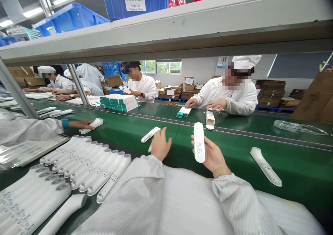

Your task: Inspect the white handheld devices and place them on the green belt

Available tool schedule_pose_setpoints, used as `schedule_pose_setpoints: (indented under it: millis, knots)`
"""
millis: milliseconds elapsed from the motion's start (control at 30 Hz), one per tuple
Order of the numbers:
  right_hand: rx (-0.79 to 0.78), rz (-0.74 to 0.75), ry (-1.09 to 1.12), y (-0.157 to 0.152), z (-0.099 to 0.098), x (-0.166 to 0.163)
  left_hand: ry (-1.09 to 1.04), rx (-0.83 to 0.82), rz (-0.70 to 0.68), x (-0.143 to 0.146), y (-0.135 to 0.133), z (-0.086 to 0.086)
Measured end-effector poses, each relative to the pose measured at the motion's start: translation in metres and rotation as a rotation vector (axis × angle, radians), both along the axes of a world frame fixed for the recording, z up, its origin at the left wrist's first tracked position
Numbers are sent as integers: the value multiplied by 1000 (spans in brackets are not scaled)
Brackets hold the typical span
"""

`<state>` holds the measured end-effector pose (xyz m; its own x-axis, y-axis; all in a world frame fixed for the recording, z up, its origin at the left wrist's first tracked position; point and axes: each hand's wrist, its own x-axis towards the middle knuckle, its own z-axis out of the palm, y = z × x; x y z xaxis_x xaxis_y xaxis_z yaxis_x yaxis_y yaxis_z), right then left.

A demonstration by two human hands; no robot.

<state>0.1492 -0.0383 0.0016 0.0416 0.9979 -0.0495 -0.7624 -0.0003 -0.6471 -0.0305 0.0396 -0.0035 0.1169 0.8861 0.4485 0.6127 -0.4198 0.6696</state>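
Note:
My right hand [212, 156] is closed around a white handheld device [199, 142], held upright above the green belt. Its long face has rounded ends and small line drawings near the bottom. My left hand [161, 145] is over the belt, fingers and thumb apart, with no object visible in it. Just beyond its fingers lies another white device [150, 134]; whether they touch I cannot tell. Part of a further white piece shows beside that hand, mostly hidden. To the right, a curved white device [265, 166] rests alone on the belt.
Rows of white devices [90, 165] fill the left front. A co-worker's hand [87, 124] touches a device at left. Across the green belt [234, 138], co-workers handle small boxes [184, 111], near stacked cartons [119, 102]. A shelf [166, 34] with bins spans overhead.

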Motion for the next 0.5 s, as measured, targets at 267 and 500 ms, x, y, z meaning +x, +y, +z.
schedule_pose_setpoints:
  millis: [267,500]
  knots:
    - [150,117,107,-4,-1,4,-136,-584,90,-29,25,-16]
    - [130,77,121,-3,-4,8,-658,-906,-289,1,9,-10]
